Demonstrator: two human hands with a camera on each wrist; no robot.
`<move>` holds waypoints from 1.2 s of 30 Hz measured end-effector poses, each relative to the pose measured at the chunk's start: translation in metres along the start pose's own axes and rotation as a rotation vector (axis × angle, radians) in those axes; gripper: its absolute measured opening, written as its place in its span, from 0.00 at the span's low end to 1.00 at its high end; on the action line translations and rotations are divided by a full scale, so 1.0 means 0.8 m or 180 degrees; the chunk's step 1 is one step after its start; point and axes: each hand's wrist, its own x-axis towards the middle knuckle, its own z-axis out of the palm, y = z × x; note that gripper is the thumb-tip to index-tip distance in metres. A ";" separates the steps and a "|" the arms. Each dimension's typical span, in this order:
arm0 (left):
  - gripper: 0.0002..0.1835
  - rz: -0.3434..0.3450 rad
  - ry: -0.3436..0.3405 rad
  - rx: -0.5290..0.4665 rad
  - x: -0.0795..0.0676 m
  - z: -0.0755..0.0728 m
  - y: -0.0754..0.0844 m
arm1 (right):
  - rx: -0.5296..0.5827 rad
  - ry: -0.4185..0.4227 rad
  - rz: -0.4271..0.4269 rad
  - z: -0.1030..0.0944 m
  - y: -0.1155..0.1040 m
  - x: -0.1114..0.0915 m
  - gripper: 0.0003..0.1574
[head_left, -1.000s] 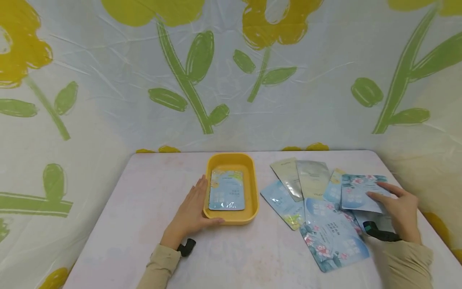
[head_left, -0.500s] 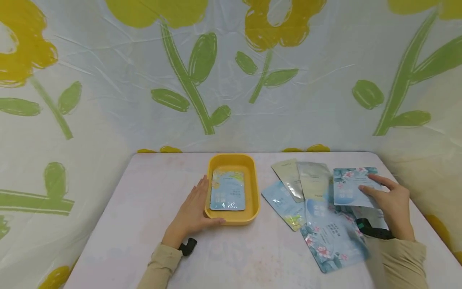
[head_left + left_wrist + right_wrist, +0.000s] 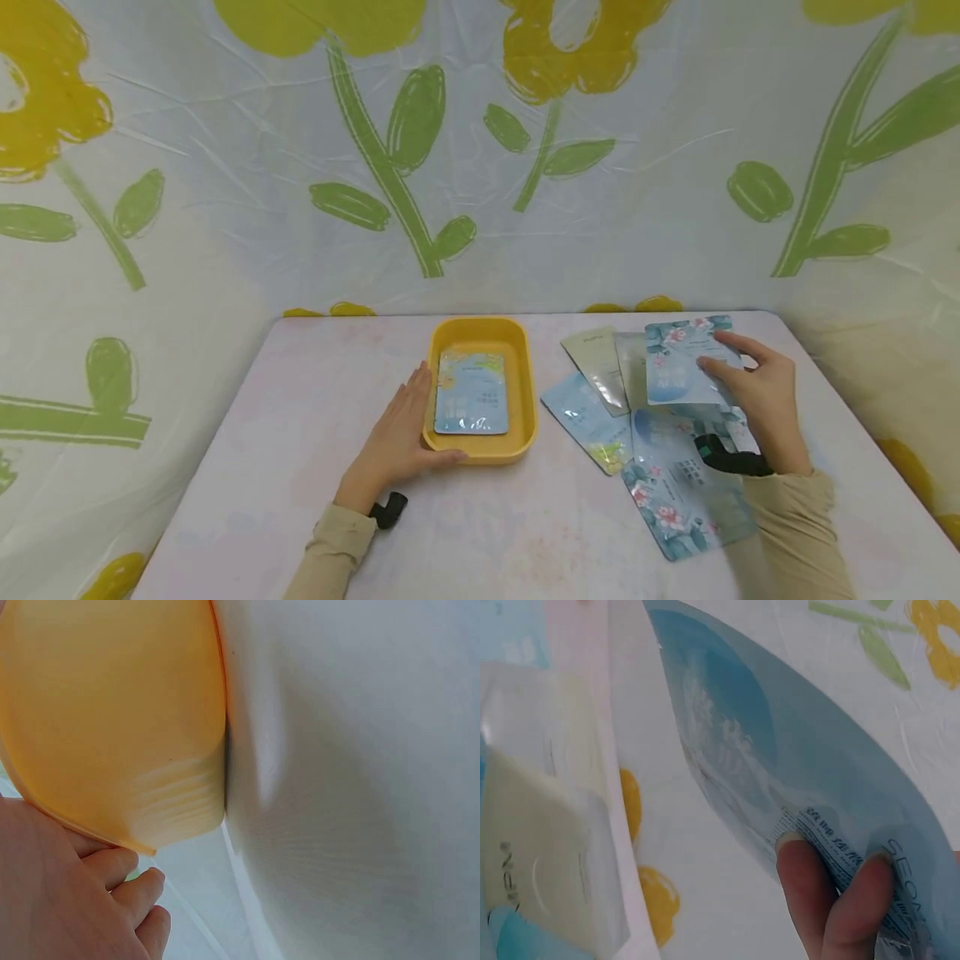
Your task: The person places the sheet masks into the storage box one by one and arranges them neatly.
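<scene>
We're shifting the lifted packet (image 3: 682, 367) toward ten o'clock, nearer the tray (image 3: 519, 408), right hand (image 3: 767, 400) pinching it, left hand (image 3: 397, 446) spread.

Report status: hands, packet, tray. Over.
Left hand against tray. Right hand gripping packet above pile. Second packet inside tray. No blockage seen.

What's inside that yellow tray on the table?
A shiny blue packet with yellow flowers shows inside the yellow tray, with bare tray floor above and below it. Whatever might lie beneath the packet is covered.
</scene>
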 end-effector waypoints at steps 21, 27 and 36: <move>0.73 0.0003 -0.0010 0.0016 0.002 0.001 -0.004 | 0.0638 -0.0029 -0.0480 0.077 -0.080 -0.006 0.30; 0.73 0.0051 0.0040 0.0003 0.002 0.003 -0.006 | 0.0897 -0.0146 -0.0513 0.104 -0.100 -0.011 0.28; 0.73 0.0029 0.0021 0.0032 0.000 0.004 -0.006 | 0.1044 -0.0180 -0.0628 0.146 -0.117 -0.023 0.26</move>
